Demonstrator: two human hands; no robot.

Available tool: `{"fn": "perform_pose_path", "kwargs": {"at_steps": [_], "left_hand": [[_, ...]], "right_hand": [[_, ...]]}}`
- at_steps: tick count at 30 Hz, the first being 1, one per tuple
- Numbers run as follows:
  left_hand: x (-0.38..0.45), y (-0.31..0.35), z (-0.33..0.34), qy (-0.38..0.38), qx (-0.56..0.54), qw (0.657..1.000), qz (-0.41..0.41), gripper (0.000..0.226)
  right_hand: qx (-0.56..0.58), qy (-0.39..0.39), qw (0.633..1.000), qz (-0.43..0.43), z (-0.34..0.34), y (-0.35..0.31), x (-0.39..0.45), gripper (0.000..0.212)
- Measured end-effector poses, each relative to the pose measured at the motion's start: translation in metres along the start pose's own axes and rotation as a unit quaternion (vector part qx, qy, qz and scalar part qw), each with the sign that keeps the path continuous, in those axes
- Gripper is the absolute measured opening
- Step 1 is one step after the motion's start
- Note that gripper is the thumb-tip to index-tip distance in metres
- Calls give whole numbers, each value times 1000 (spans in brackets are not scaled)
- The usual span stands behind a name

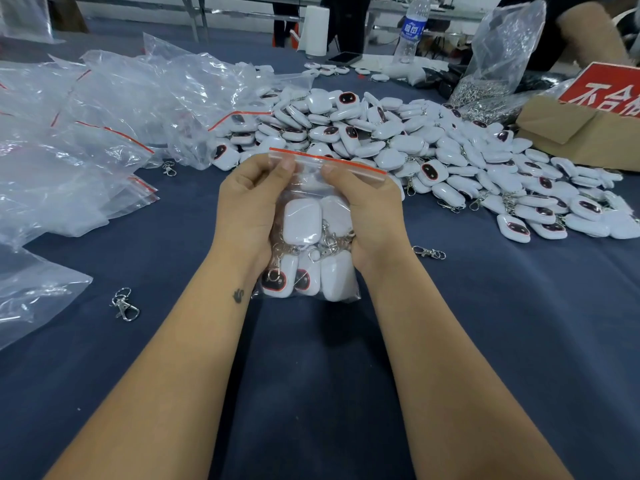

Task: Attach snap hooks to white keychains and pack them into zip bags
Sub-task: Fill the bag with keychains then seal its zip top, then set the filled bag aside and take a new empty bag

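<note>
Two hands — left hand point(249, 199), right hand point(367, 206) — pinching filled zip bag point(311, 271) between them

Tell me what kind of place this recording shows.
Probably a small assembly and packing workshop: a big heap of white keychains on a cloth-covered table, piles of empty zip bags, and a bag of metal snap hooks near a cardboard box.

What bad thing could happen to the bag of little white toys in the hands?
The left hand and right hand pinch the zip bag only near its red strip. If the seal is pressed unevenly, a gap might stay and keychains could slip out. The metal snap hooks inside press against the thin plastic and might poke through it.
</note>
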State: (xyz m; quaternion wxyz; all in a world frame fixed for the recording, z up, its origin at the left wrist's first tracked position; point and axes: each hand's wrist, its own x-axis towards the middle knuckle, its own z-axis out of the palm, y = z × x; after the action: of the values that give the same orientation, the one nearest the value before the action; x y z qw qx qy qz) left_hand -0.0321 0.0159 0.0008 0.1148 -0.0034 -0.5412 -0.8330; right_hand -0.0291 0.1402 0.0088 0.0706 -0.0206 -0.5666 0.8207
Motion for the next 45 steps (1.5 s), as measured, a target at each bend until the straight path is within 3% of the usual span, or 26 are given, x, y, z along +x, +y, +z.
{"fn": "perform_pose_path", "kwargs": {"at_steps": [10,16,19,24,27,29,33,35,38,40,45], "left_hand": [[-1,0,1,17,-31,999,-8,27],[1,-1,0,18,-55,998,-16,23],[1,-1,2,24,-63,998,-16,23],[1,2,1,25,-105,991,-82,19],[4,2,-1,13,-76,992,-102,21],[7,1,-6,-28,-13,993,-115,33],[5,0,-15,-190,145,966,-95,53],[1,0,-16,-216,190,954,-81,53],[-3,-3,-15,-167,210,962,-40,38],[-7,-2,-13,-110,199,974,-19,26],[-5,23,-31,24,132,991,8,20]], "right_hand": [[1,-10,1000,5,0,1,1,8],[10,-4,1000,25,0,2,3,22],[17,-17,999,21,-1,3,5,10],[3,-13,1000,-7,-2,6,8,18],[-1,-9,999,-34,0,7,7,19],[35,1,999,-31,0,6,6,21],[122,40,991,-30,-2,0,6,22],[127,64,989,-36,-1,-2,5,21],[81,69,993,-43,1,-4,3,13],[1,52,998,-47,5,-5,0,26],[-185,-71,980,-33,39,7,-13,9]]}}
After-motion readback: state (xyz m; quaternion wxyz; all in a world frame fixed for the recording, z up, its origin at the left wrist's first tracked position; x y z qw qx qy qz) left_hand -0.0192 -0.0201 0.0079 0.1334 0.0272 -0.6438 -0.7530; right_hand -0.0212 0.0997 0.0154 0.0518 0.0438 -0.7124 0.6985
